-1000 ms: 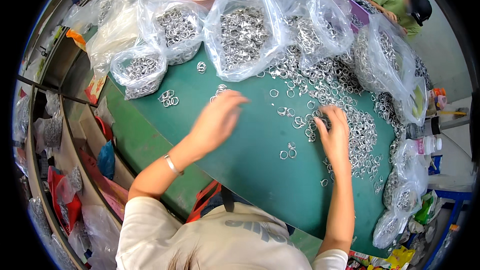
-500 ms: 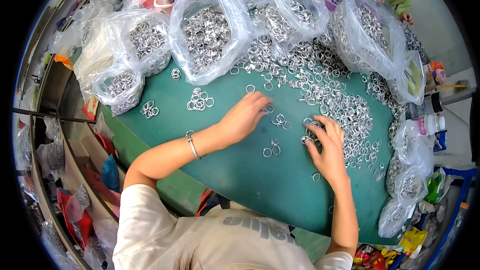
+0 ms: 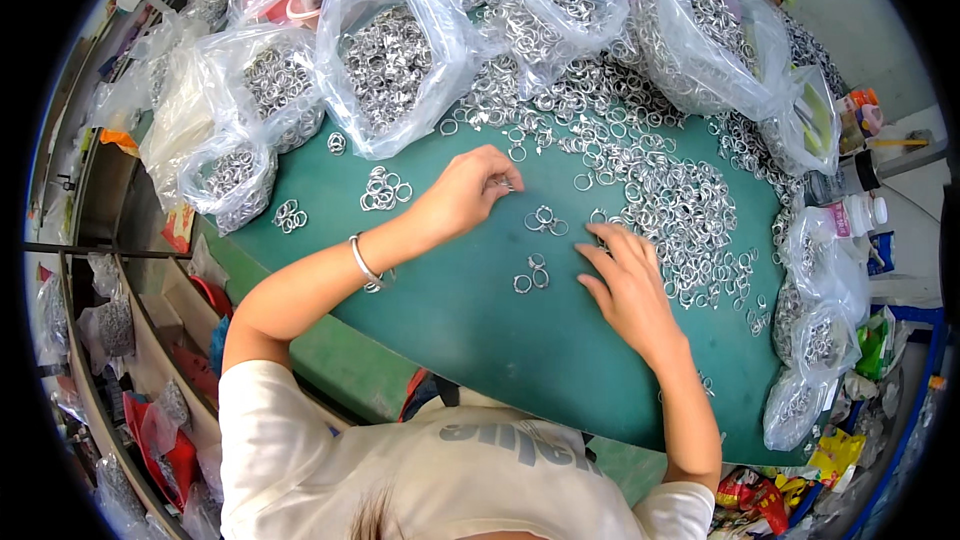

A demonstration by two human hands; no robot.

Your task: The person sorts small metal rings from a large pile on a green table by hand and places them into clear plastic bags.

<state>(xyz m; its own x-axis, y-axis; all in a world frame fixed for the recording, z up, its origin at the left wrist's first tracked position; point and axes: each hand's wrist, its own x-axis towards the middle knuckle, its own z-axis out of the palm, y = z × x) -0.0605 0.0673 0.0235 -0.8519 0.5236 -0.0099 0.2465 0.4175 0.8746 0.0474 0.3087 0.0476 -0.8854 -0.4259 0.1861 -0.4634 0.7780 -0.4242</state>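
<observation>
Green tabletop [image 3: 470,330] carrying loose silver metal rings throughout. Starting at far left: clear plastic bags [image 3: 232,172] of rings standing along the back-left edge, a larger open bag [image 3: 390,65] bulging behind centre. Lying just in front of these: a small ring cluster [image 3: 289,215] near the left edge, and a second cluster [image 3: 383,190] just left of the left hand.

Left hand [image 3: 465,190], bracelet [image 3: 365,262] on the wrist, reaching over the bare green, fingers curled together and pinching what appears to be a single ring at the fingertips [image 3: 505,183].

Lying between the hands: small linked rings [image 3: 545,220] and another few [image 3: 530,275] nearer the front.

Right hand [image 3: 625,280] resting flat and open, fingers spread, fingertips touching the edge of the main ring pile [image 3: 680,200]; gripping nothing.

Spreading rightward: more bags [image 3: 715,35] of rings along the right rim.
</observation>
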